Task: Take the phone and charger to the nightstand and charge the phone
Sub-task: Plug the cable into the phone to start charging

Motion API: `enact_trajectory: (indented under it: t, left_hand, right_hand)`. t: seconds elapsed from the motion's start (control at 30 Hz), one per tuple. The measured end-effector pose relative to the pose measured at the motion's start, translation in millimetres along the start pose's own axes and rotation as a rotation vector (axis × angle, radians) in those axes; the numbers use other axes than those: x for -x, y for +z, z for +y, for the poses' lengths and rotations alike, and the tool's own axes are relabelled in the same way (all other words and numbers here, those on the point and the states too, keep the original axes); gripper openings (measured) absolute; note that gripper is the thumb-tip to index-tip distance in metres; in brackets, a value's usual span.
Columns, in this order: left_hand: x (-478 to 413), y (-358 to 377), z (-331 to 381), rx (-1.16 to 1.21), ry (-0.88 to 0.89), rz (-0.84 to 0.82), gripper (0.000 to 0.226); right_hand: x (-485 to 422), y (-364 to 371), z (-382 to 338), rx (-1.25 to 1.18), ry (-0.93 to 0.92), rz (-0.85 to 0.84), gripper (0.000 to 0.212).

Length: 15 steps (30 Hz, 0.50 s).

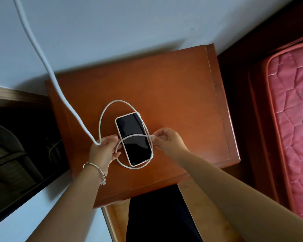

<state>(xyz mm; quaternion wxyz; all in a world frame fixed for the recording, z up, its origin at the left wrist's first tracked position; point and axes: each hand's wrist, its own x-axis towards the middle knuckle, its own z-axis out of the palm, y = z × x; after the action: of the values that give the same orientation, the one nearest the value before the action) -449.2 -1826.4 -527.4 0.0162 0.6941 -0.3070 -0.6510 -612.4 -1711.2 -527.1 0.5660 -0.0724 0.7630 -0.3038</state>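
both forearms reach in from the bottom edge toward the middle of the nightstand [173, 81]. left hand [103, 151] sits palm-down just left of the phone [133, 138], wrist cocked, a bracelet [96, 169] on it; fingers curled around the white cable [65, 95] where it comes down from the top left. right hand [168, 141] is at the phone's right edge, thumb and fingertips pinched on the cable's end. phone lies flat, screen up and dark, pale case, near the front centre of the nightstand top. cable loops around and across the phone, one strand over the screen. cable's upper end is cut off at the top edge, so no plug or socket shows. connector is hidden in the right fingers; cannot tell if it's in the phone. a red mattress [294, 105] is cropped at right.
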Motion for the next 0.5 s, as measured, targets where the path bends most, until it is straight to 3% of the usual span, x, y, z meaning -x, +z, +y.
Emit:
enact_trajectory:
  t: [0.13,0.23,0.33,0.5]
  left_hand:
    - [5,7,-4,-0.115,0.054,-0.034,0.026]
    - [9,9,-6,-0.158,0.112,-0.003,0.016]
    - [12,8,-4,-0.138,0.086,-0.022,0.005]
    - [21,7,-2,-0.036,0.044,-0.044,0.008]
  right_hand:
    - [1,1,1,-0.055,0.014,0.002,0.007]
    - [1,-1,-1,-0.056,0.014,-0.015,0.006]
    - [1,-2,-3,-0.037,0.007,-0.039,0.006]
    - [3,0,-4,-0.054,0.001,-0.054,0.007]
